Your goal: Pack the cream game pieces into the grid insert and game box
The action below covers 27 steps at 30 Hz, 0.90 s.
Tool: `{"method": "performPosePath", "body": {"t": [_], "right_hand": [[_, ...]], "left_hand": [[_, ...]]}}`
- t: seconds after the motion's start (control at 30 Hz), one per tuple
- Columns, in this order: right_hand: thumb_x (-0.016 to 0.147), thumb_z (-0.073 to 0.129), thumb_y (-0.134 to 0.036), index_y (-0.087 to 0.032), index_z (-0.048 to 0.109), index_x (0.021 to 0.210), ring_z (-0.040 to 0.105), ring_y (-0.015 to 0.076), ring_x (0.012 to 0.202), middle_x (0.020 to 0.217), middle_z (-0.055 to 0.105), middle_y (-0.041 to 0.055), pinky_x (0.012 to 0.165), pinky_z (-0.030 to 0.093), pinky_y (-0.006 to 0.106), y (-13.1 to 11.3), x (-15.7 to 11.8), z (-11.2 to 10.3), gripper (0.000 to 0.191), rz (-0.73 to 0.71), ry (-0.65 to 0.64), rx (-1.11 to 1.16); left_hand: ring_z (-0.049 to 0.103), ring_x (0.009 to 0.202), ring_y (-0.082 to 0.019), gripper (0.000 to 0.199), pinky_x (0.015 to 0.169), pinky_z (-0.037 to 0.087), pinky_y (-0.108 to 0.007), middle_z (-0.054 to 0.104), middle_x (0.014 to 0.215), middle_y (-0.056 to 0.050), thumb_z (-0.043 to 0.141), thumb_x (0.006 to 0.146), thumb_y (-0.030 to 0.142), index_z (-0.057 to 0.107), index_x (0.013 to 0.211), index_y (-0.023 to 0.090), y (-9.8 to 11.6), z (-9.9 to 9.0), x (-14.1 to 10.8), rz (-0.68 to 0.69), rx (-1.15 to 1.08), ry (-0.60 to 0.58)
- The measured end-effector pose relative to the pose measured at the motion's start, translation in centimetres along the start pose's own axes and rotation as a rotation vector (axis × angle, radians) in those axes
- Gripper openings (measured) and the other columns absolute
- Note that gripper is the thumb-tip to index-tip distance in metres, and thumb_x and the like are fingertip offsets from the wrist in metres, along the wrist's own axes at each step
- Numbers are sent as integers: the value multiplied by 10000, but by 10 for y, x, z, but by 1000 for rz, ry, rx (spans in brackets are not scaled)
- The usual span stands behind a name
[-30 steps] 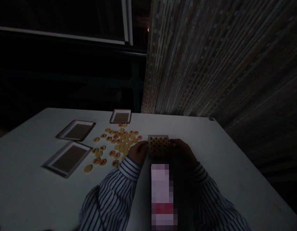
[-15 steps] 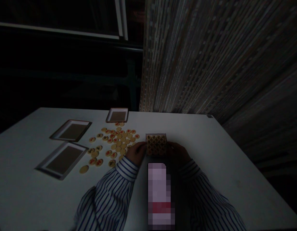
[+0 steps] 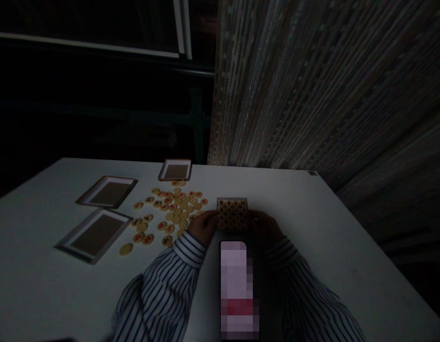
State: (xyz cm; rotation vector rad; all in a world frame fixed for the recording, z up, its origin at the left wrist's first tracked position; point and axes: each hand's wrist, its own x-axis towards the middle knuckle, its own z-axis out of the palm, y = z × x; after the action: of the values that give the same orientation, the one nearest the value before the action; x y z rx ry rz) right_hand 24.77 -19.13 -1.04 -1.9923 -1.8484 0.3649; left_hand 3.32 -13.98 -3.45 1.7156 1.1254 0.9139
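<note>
A small box (image 3: 232, 199) packed with rows of round wooden pieces (image 3: 233, 213) stands between my hands on the white table. My left hand (image 3: 204, 225) grips its left side with the fingers closed. On the right side, my right hand (image 3: 265, 228) holds the box too, dark in shadow. Many loose round pieces (image 3: 176, 212), some with red or black characters and some plain, lie scattered left of my left hand.
Three shallow open box parts lie on the white table (image 3: 330, 266): one at the back (image 3: 176, 170), one at the left (image 3: 107, 192), one nearer (image 3: 95, 235). A pixelated patch covers the front middle. A string curtain (image 3: 276, 85) hangs behind.
</note>
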Motion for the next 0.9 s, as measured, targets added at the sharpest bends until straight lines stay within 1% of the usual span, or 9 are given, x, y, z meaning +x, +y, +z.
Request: {"method": "performPosePath", "body": {"t": [0.2, 0.33, 0.43, 0.6, 0.8, 0.9], "right_hand": [[807, 416, -192, -144, 593, 1089, 601, 173, 921, 1047, 639, 94, 830, 453, 280, -2, 0, -1, 336, 0, -8, -20], [802, 419, -182, -146, 589, 1097, 587, 169, 966, 1068, 633, 91, 856, 442, 272, -3, 1, -2, 342, -4, -17, -12], [799, 423, -180, -142, 587, 1102, 592, 179, 955, 1064, 633, 98, 838, 457, 284, -2, 1, -2, 347, -18, -22, -2], [787, 441, -179, -175, 599, 1078, 602, 181, 931, 1045, 643, 77, 827, 467, 302, 1, 1, 1, 332, -15, 25, 6], [798, 420, -202, -133, 606, 1064, 608, 184, 910, 1028, 647, 102, 811, 477, 308, 4, 1, 4, 332, -27, 54, 46], [788, 421, -202, -154, 611, 1048, 607, 183, 904, 1012, 655, 85, 810, 476, 321, 7, 1, 6, 326, -33, 74, 52]], "left_hand": [[615, 912, -209, 335, 842, 476, -360, 679, 955, -94, 483, 767, 333, 641, 986, 134, 2, -1, -1, 3, 26, -3], [617, 906, -212, 330, 828, 485, -362, 682, 951, -86, 501, 759, 342, 646, 980, 144, 5, -2, -1, -1, 19, -6], [620, 896, -212, 308, 826, 485, -368, 686, 940, -81, 511, 753, 322, 652, 967, 153, 6, -2, -1, 8, 34, 12], [625, 885, -209, 296, 826, 488, -370, 690, 925, -75, 509, 756, 319, 656, 960, 163, 6, -2, -1, 23, 79, 18], [629, 890, -218, 324, 815, 498, -367, 687, 940, -98, 493, 767, 317, 650, 982, 131, 9, -3, -1, 32, 84, 5], [626, 906, -215, 319, 822, 496, -360, 686, 950, -92, 495, 766, 303, 646, 993, 137, 9, -4, -1, 37, 83, -5]]}}
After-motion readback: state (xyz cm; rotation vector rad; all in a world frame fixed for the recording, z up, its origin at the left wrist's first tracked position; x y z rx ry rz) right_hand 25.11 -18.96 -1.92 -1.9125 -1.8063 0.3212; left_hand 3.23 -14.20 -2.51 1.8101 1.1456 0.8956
